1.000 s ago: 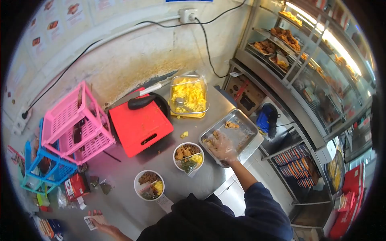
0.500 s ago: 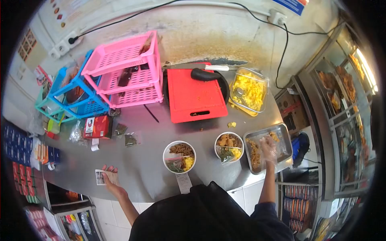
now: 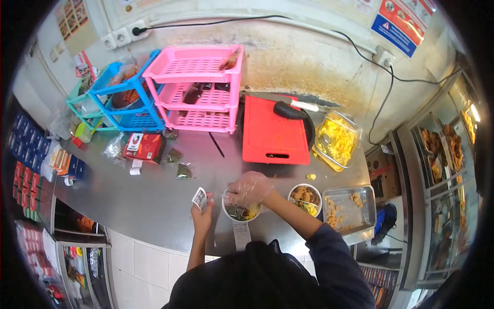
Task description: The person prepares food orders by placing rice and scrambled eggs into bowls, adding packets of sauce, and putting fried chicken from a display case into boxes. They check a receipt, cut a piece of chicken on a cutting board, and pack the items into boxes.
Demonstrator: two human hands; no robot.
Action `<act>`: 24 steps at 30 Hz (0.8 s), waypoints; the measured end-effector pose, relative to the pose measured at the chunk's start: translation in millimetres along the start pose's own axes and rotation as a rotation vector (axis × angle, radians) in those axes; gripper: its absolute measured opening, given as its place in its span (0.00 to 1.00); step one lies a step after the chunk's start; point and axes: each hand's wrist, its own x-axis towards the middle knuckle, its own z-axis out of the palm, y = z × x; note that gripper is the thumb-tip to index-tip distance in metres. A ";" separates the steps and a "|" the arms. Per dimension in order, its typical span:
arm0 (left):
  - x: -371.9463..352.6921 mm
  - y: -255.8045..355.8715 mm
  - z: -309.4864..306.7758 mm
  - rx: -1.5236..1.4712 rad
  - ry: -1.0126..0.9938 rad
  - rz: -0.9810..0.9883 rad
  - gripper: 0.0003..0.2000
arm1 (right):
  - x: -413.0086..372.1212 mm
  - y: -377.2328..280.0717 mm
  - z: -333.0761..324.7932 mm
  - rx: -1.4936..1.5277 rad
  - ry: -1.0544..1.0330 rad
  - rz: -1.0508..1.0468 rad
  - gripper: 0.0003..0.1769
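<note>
My left hand (image 3: 202, 217) is closed on a small white printed label (image 3: 199, 198), held upright left of a white bowl. My right hand (image 3: 252, 188), in a clear plastic glove, reaches over this left bowl (image 3: 242, 221) with its fingers curled down at the far rim. Whatever those fingers hold is hidden. A packet of green leaves (image 3: 235, 212) and some yellow food show inside the bowl. Beneath its near edge lies a printed receipt (image 3: 242, 236). To the right stands a second white bowl (image 3: 320, 207) with brown pieces and yellow food.
A metal tray (image 3: 355, 218) with fried crumbs sits at the right. Behind are a red cutting board (image 3: 270, 131), a black-handled item, a knife, and a container of yellow egg-like food (image 3: 337, 139). Pink racks (image 3: 198, 121), blue racks (image 3: 139, 122) and a red box (image 3: 144, 148) stand left.
My right hand has moved left from the metal tray to the left bowl. My left hand has brought the label closer to that bowl and tilted it up. The view has shifted.
</note>
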 end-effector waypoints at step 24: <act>-29.3 9.2 29.6 -0.065 -0.020 0.050 0.13 | 52.2 17.8 50.5 -0.009 0.640 -0.514 0.10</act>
